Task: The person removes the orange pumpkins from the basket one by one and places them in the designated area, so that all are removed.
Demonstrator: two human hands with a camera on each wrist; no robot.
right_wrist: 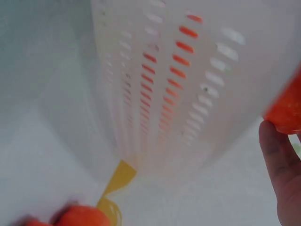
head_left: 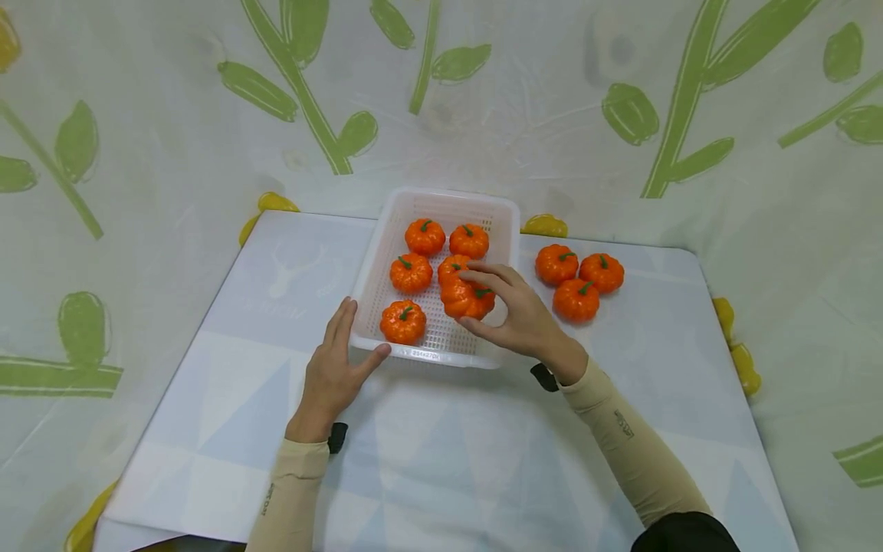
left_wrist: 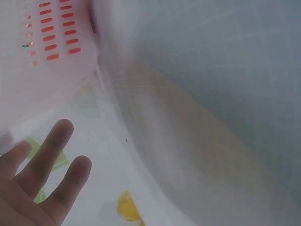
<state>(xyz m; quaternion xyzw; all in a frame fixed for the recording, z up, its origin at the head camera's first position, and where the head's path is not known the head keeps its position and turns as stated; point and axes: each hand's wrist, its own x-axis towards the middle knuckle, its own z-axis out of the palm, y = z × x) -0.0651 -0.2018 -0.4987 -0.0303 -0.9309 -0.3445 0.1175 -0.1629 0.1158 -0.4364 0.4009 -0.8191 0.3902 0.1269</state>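
Note:
My right hand [head_left: 519, 313] grips a small orange pumpkin [head_left: 466, 297] with a green stem, thumb below and fingers above, over the right part of a white plastic basket [head_left: 448, 357]. In the right wrist view, the fingers touch that pumpkin [right_wrist: 288, 110] above the basket's slotted side [right_wrist: 211, 117]. Several like pumpkins [head_left: 411, 274] lie spread inside the basket; one is partly hidden behind the held one. At the basket's front left corner is my left hand [head_left: 336, 377], its fingers extended along the rim. The left wrist view shows its fingers [left_wrist: 66, 188] straight and spread beside the basket [left_wrist: 80, 70].
Right of the basket, three more pumpkins [head_left: 576, 300] sit close together on the table [head_left: 662, 368], which has a pale blue and white patterned cover. Behind the table hangs a white sheet [head_left: 524, 115] printed with green leaves.

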